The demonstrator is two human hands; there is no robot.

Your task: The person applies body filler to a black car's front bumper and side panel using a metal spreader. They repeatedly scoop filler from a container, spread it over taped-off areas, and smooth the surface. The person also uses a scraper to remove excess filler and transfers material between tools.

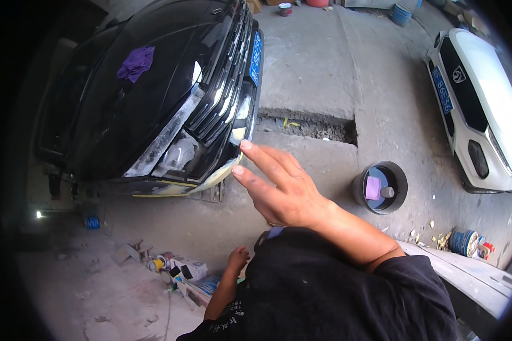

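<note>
My right hand [284, 187] reaches forward beside the front corner of a black car [170, 51], thumb and fingers apart with nothing seen between them. Its fingertips are at the bumper corner [222, 173], where pale yellowish and whitish patches show; whether they touch it I cannot tell. Dull grey smears cover the strip above the headlight [182, 150]. Low at my left side hangs my left hand [238, 258], its fingers loosely curled in and nothing visible in them. A crumpled purple cloth [136, 63] lies on the black hood.
A black bucket [401, 199] on the floor at right holds dark liquid, a purple pad and a small grey piece. Beyond it stands a white car [483, 102]. A rubble-filled trench [307, 126] cuts the concrete. Cans and boxes [190, 270] sit at lower left, a plank bench [466, 275] at lower right.
</note>
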